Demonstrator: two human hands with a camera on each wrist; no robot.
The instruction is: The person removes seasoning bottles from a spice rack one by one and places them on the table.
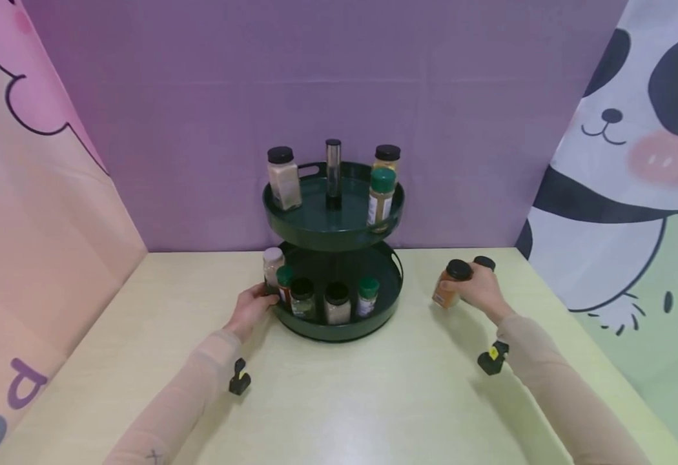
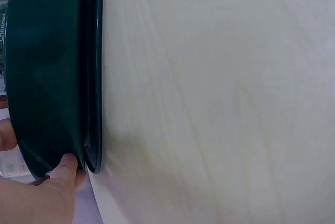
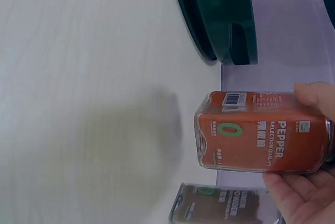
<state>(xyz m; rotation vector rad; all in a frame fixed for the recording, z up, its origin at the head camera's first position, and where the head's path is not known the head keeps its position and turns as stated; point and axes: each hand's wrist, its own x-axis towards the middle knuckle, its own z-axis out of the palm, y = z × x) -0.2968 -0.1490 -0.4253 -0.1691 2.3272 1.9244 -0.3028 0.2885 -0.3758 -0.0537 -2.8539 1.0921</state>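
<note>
Dark green, a two-tier rack [image 1: 333, 242] stands left of the right hand [image 1: 481, 289] in the head view, whose fingers clamp an orange pepper jar [image 1: 445, 296], black cap [image 1: 458, 270] uppermost, base angled somewhat toward the rack. Left wrist view: the left hand's [image 2: 44, 198] thumb and fingers pinch the rack's lower tray [image 2: 47, 77]. Right wrist view: the jar, beside the rack, aims its long axis base-first at the tabletop [image 3: 78, 51]; clear-walled, it looks stiff, light, slick, possibly breakable, best gripped near the cap.
</note>
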